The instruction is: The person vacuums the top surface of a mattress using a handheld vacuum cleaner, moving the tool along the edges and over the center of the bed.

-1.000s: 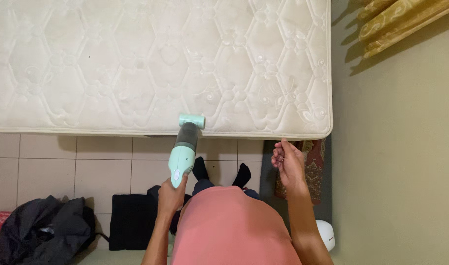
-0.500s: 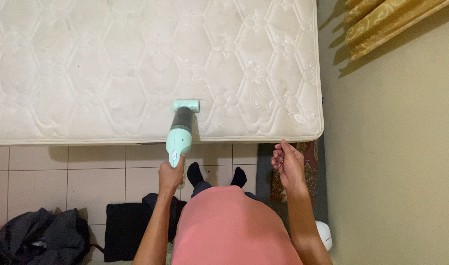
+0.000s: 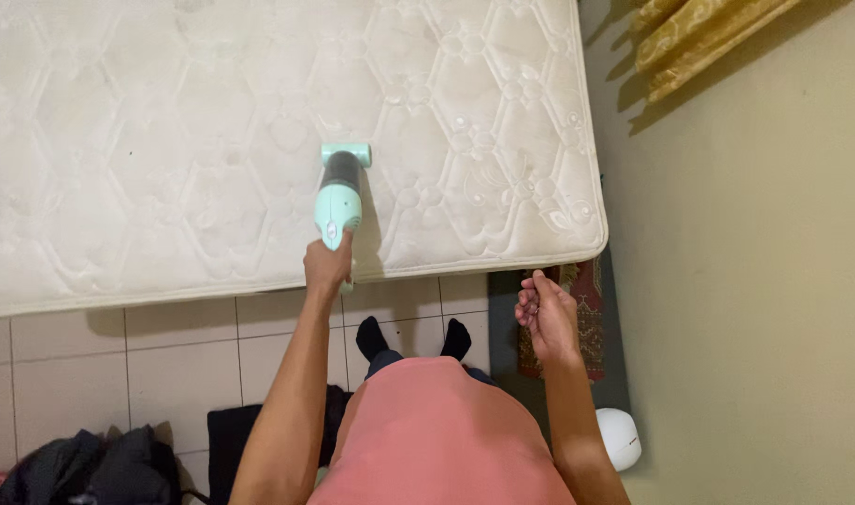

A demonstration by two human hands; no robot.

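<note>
My left hand (image 3: 327, 266) grips the handle of a mint-green handheld vacuum (image 3: 338, 195). Its nozzle rests on the bare white quilted mattress (image 3: 165, 140), a short way in from the near edge. My right hand (image 3: 545, 313) hangs loosely curled in front of me, just below the mattress's near right corner, holding nothing that I can see. My feet in black socks (image 3: 416, 335) stand on the tiled floor by the mattress edge.
Dark clothing and a black bag (image 3: 100, 463) lie on the tiled floor (image 3: 119, 355) at lower left. A patterned red rug (image 3: 591, 318) and a white round object (image 3: 619, 438) sit beside the beige wall (image 3: 754, 281). Gold curtains (image 3: 698, 37) hang at upper right.
My left arm has stretched forward, pushing the vacuum from the mattress's near edge further onto its surface. The right hand has stayed where it was.
</note>
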